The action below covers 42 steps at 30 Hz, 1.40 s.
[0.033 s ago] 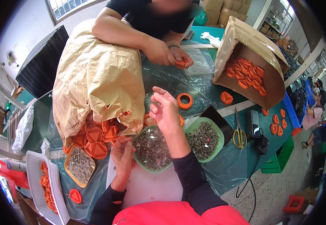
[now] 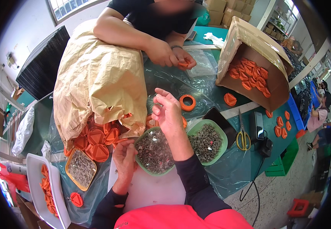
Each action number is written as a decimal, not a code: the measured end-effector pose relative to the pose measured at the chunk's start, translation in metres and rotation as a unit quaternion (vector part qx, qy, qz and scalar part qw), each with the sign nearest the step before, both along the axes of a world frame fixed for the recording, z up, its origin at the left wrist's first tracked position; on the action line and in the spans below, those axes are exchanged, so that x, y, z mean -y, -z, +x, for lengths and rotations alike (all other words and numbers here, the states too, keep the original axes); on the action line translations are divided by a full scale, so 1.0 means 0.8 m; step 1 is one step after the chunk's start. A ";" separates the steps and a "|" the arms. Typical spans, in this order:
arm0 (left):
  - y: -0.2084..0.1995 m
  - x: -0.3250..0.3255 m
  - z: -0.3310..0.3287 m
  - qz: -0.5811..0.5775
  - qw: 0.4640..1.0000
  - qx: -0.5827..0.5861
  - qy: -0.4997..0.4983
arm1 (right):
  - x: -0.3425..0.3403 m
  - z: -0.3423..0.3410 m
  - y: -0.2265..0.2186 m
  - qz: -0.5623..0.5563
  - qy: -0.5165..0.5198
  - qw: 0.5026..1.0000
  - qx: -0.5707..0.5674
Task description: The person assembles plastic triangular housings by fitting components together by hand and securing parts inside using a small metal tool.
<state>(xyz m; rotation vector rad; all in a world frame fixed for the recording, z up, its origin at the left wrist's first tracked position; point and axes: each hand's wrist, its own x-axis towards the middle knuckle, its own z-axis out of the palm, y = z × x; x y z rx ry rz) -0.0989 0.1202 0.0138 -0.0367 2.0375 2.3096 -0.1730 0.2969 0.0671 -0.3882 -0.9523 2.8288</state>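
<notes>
My right hand [image 2: 168, 112] is raised above the bowls, fingers loosely bent and apart, with nothing visible in it. Low at the left rim of a green bowl [image 2: 150, 168] of small dark parts, my left hand [image 2: 123, 160] has thumb and fingers pinched together. Whatever it may hold is too small to make out. A second green bowl [image 2: 222, 149] with similar small grey parts stands to the right of my right wrist. Left of my left hand, round orange plastic pieces [image 2: 96, 144] with triangle shapes spill from a large tan sack [image 2: 96, 76].
Across the table, a person's hands [image 2: 178, 60] hold an orange piece. A tilted cardboard box [image 2: 230, 45] contains more. Yellow-handled scissors [image 2: 243, 140] and a dark tray [image 2: 220, 118] lie right. An orange dish [image 2: 91, 182] of grey bits and a white bin [image 2: 36, 191] stand left.
</notes>
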 end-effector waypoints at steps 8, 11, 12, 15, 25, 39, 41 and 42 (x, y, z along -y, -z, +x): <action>-0.008 -0.004 0.002 0.018 1.000 0.021 -0.013 | -0.001 0.000 0.002 0.003 0.001 1.000 0.000; -0.009 -0.005 0.002 0.018 1.000 0.019 -0.012 | -0.001 0.000 0.002 0.004 0.001 1.000 -0.004; -0.009 -0.004 0.002 0.018 1.000 0.017 -0.013 | -0.001 0.000 0.002 0.003 0.002 1.000 -0.002; -0.008 -0.003 0.002 0.018 1.000 0.014 -0.012 | 0.000 -0.001 0.003 0.002 0.003 1.000 -0.001; -0.011 -0.002 0.002 0.022 1.000 0.018 -0.011 | -0.003 -0.002 0.005 -0.010 0.014 1.000 -0.005; -0.008 0.000 0.004 0.008 1.000 0.007 -0.016 | -0.032 0.000 0.007 -0.028 0.117 0.993 -0.021; -0.005 0.002 0.002 0.005 1.000 0.006 -0.008 | -0.029 0.000 0.004 -0.028 0.110 0.993 -0.019; -0.003 0.003 0.001 0.002 1.000 0.007 0.001 | -0.028 0.001 0.003 -0.026 0.104 0.994 -0.016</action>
